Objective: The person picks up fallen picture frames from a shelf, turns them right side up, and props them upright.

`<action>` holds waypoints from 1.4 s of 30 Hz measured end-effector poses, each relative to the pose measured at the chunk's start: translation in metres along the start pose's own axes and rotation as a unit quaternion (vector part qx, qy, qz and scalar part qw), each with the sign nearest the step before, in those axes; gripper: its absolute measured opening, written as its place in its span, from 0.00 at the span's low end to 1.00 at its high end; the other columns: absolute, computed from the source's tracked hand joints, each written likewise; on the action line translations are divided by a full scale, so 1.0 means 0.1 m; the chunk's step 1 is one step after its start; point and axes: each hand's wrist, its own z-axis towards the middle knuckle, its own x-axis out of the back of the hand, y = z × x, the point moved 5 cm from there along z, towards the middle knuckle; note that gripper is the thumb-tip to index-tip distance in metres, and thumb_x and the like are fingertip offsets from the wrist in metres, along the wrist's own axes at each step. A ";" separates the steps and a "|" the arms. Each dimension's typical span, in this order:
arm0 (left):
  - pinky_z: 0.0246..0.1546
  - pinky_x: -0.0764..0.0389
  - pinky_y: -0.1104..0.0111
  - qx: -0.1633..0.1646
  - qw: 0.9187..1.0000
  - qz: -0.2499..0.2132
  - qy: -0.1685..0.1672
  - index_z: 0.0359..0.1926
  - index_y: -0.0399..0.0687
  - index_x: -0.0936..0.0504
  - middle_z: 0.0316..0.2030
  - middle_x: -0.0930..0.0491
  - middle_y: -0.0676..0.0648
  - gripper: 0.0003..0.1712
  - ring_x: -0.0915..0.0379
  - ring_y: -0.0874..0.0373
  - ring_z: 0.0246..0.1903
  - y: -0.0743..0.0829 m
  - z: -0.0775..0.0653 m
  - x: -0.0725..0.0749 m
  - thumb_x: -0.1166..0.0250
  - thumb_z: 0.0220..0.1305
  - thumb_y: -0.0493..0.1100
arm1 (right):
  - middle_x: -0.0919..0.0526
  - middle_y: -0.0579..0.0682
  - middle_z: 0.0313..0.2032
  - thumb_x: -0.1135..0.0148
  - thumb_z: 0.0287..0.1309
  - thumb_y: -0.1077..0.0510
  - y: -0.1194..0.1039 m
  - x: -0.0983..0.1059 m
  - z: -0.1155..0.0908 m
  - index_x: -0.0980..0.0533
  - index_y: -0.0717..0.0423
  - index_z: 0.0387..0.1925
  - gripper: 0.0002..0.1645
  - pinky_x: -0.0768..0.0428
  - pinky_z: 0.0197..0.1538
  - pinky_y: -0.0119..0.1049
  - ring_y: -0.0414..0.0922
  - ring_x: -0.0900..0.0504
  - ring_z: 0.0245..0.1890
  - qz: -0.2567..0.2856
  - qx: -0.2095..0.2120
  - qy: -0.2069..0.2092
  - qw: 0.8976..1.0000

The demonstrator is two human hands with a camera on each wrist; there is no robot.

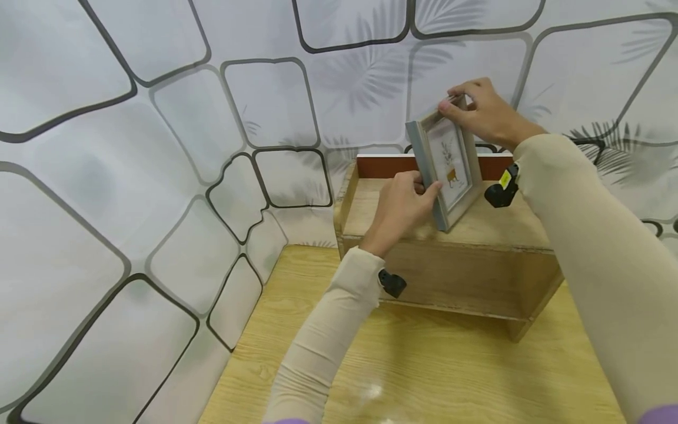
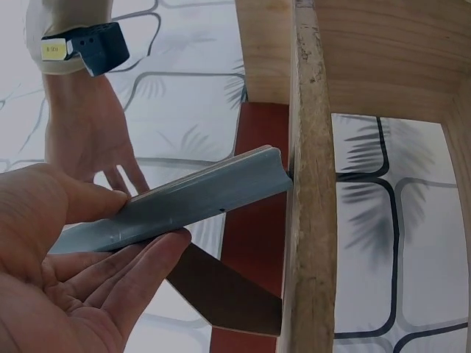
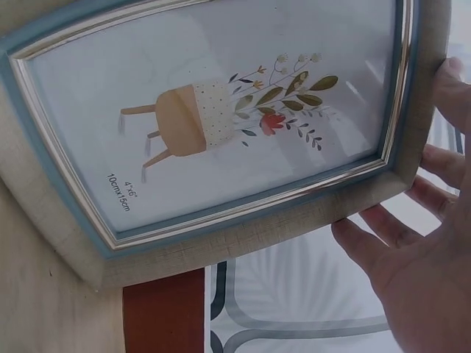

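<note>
A picture frame (image 1: 450, 156) with a beige border and blue-grey sides stands tilted over the top board of a small wooden shelf (image 1: 365, 203). It holds a print of a plant in a legged pot, close up in the right wrist view. My left hand (image 1: 399, 203) pinches its left side between thumb and fingers. At the upper edge, my right hand (image 1: 489, 118) grips it, thumb in front. The left wrist view shows the blue-grey side (image 2: 184, 209) and a brown support flap (image 2: 228, 290) behind. Its lower edge is close to the board; contact is unclear.
The shelf has a reddish-brown back strip (image 1: 376, 166) and an open compartment (image 1: 455, 274) below. It stands on a wood-grain table (image 1: 424, 365), against a patterned wall (image 1: 360, 88). Another patterned wall (image 1: 106, 194) rises at the left.
</note>
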 end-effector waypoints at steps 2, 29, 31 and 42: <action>0.27 0.26 0.75 -0.006 1.000 0.000 0.005 0.38 0.41 0.15 0.32 0.13 0.49 0.16 0.21 0.65 0.27 0.00 0.01 0.01 0.36 0.72 0.51 | 0.56 0.64 0.75 0.55 0.75 0.38 0.01 0.03 -0.01 0.44 0.64 0.75 0.43 0.37 0.64 0.63 0.69 0.42 0.68 -0.010 -0.005 0.007 1.000; 0.43 0.17 0.70 -0.005 1.000 -0.015 0.027 0.54 0.36 0.15 0.45 0.12 0.41 0.18 0.14 0.55 0.46 -0.10 0.15 0.02 0.36 0.72 0.45 | 0.36 0.72 0.69 0.45 0.67 0.32 0.13 0.29 -0.25 0.39 0.70 0.70 0.50 0.40 0.69 0.63 0.68 0.39 0.69 -0.083 -0.074 0.102 0.989; 0.43 0.17 0.71 0.004 1.000 -0.016 0.026 0.55 0.36 0.16 0.46 0.13 0.42 0.19 0.14 0.56 0.46 -0.11 0.16 0.01 0.36 0.72 0.45 | 0.36 0.72 0.68 0.45 0.67 0.31 0.14 0.31 -0.27 0.39 0.70 0.69 0.51 0.40 0.68 0.63 0.68 0.38 0.69 -0.091 -0.083 0.110 0.986; 0.45 0.17 0.69 0.011 0.999 -0.017 0.041 0.56 0.36 0.16 0.47 0.13 0.42 0.18 0.15 0.55 0.47 -0.11 0.22 -0.03 0.37 0.72 0.44 | 0.32 0.69 0.66 0.43 0.65 0.30 0.15 0.36 -0.39 0.33 0.70 0.66 0.50 0.42 0.69 0.65 0.66 0.35 0.67 -0.120 -0.111 0.166 0.972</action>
